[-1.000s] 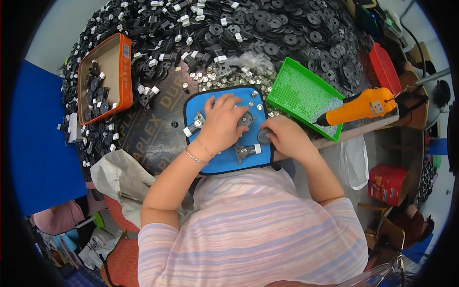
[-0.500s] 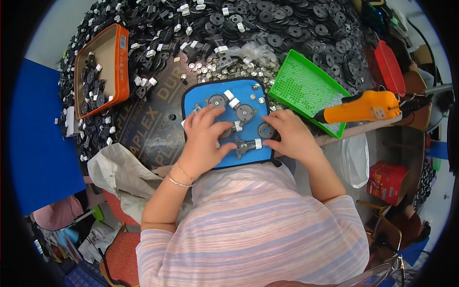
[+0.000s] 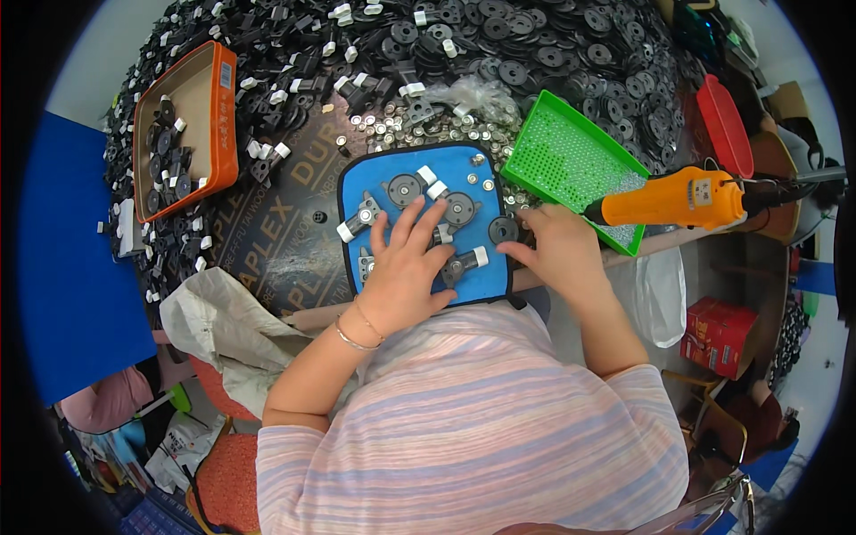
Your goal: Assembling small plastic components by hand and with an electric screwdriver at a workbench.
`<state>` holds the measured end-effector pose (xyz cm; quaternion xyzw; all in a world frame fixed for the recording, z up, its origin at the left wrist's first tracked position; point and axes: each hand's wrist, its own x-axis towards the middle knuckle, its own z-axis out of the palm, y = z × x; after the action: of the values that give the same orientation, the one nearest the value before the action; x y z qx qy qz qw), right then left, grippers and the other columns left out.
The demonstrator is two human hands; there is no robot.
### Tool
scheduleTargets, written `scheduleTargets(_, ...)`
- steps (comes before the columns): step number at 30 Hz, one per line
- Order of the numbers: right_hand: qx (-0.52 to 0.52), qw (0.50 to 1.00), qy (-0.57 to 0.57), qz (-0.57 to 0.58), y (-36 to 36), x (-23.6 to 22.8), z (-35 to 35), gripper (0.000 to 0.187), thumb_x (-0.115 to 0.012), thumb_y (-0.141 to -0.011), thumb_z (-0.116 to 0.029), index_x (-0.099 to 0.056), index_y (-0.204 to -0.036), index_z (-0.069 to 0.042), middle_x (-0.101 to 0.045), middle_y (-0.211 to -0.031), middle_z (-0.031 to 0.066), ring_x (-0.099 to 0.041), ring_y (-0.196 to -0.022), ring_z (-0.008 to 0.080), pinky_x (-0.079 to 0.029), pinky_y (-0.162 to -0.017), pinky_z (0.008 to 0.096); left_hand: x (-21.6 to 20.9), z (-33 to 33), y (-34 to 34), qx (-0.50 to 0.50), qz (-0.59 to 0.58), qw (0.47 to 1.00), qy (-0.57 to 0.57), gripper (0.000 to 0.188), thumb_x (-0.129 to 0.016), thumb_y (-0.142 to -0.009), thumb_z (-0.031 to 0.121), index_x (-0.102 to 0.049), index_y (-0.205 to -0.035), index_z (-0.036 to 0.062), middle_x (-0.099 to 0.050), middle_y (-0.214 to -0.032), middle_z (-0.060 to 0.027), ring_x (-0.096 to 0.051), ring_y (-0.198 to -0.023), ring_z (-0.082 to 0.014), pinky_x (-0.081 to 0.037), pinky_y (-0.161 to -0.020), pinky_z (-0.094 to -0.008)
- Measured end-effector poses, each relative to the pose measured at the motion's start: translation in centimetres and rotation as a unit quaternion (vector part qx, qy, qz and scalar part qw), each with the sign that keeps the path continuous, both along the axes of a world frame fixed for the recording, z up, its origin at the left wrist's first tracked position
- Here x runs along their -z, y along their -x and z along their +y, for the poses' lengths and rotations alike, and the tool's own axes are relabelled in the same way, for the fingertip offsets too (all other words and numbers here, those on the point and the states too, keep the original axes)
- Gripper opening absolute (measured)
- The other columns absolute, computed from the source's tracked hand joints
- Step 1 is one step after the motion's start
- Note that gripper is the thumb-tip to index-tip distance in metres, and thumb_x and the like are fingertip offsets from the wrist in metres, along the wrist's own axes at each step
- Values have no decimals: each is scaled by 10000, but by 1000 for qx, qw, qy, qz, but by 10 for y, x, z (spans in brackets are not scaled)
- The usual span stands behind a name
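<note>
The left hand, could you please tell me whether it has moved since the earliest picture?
Yes, the left hand has moved down the picture, toward the near edge of the blue mat.

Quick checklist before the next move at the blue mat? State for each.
1. Left hand clear of the parts: not ok, it is spread over white-tipped parts and hides some.
2. Loose black disc on hand: ok, at the right edge of the blue mat, by the right hand.
3. Right thumb touching that disc: cannot tell.
4. Small metal pieces on the mat: ok, a few at its far right corner.
5. Orange power tool off the mat: ok, to the right, tip near the green tray.
</note>
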<state>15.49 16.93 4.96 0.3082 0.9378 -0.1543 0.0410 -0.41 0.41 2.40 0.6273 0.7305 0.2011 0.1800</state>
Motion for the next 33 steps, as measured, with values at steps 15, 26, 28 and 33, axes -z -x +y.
scheduleTargets(15,-73,995,47,-40,5,-3,8,497,-732,-663,-74,-617,-1146,-92,-582,-999,77,-579,-956,276,-489,-791,369,2,0,-1,-9,-16,1000,-22,539,-836,-541,275,-656,-1028,128,-338,-1435,-116,-221,-1367,-332,-117,-1058,-585)
scheduleTargets(26,-131,987,74,54,-7,12,15,532,-725,-604,0,-612,-1118,-80,-581,-1015,81,-581,-947,292,-490,-804,372,0,-1,-3,-16,-15,999,-25,548,-837,-542,274,-644,-1035,131,-346,-1426,-116,-221,-1367,-335,-123,-1058,-584)
scheduleTargets(28,-119,989,77,41,-6,4,14,514,-735,-607,-10,-610,-1102,-75,-583,-1009,82,-582,-942,294,-491,-796,369,1,-2,-3,-19,-13,999,-28,538,-835,-545,275,-646,-1025,124,-348,-1424,-120,-232,-1363,-327,-131,-1057,-583)
scheduleTargets(33,-121,969,192,102,5,3,2,512,-813,-613,-196,-590,-1051,-52,-599,-934,112,-612,-805,285,-502,-717,369,5,-2,-4,-20,-8,999,-34,524,-832,-549,275,-647,-1012,115,-352,-1421,-122,-246,-1357,-318,-139,-1057,-582)
